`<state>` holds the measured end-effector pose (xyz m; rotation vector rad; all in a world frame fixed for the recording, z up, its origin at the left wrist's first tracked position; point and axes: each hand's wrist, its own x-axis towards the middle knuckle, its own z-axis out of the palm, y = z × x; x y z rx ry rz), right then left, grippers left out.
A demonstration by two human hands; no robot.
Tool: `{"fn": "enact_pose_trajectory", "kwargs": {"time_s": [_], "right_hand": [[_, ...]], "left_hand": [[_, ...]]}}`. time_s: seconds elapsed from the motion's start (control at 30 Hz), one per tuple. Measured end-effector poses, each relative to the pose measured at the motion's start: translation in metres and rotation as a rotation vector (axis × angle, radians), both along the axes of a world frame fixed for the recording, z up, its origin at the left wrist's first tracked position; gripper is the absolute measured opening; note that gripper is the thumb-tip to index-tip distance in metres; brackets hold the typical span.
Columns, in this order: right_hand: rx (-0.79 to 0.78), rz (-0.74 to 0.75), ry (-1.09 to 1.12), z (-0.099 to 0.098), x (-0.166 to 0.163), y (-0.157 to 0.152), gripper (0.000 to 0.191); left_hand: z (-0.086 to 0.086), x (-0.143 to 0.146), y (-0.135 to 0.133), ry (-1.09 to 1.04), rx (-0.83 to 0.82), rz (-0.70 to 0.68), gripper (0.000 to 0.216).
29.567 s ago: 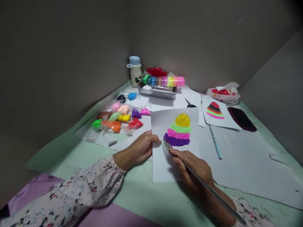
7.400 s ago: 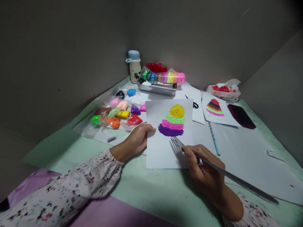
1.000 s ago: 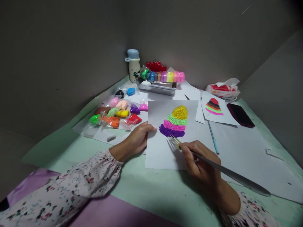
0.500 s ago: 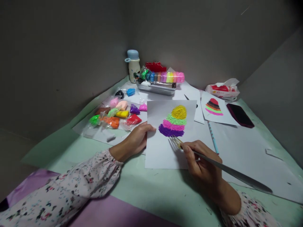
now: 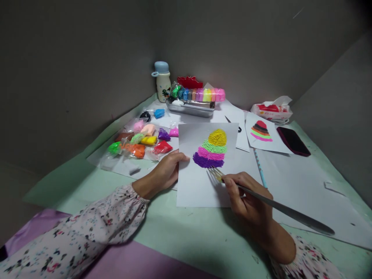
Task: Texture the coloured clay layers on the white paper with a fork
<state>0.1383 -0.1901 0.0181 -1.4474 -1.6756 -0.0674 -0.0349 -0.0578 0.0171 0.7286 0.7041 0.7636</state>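
My left hand [image 5: 170, 168] grips the left edge of a white sheet of paper [image 5: 197, 190], thumb on top and the other fingers behind it. On the sheet is a textured clay shape in bands: yellow [image 5: 217, 137] at the top, then light green, pink, and purple [image 5: 207, 160] at the bottom. My right hand [image 5: 247, 193] is closed round a metal fork [image 5: 287, 211], its handle slanting down to the right. The fork's tines are at the lower edge of the purple band; whether they touch it I cannot tell.
Bagged lumps of coloured clay [image 5: 133, 150] lie at the left. Behind stand a bottle [image 5: 163, 83] and a metal tray [image 5: 190, 110] with a clay pack. Rightward are a second clay picture [image 5: 261, 131], a phone [image 5: 293, 141], a tissue pack [image 5: 273, 110], a blue pencil [image 5: 260, 167] and scissors [image 5: 239, 129].
The sheet and my left hand appear slightly further left, as does most of the scene. My right hand and the fork stay in nearly the same place.
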Motion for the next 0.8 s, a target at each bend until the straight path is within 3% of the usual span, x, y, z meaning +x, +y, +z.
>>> {"fn": "enact_pose_trajectory", "kwargs": {"time_s": [0.8], "right_hand": [[0.021, -0.039, -0.039, 0.0034, 0.0055, -0.0015, 0.012]], "left_hand": [[-0.0013, -0.0006, 0.0017, 0.004, -0.026, 0.037, 0.015]]}}
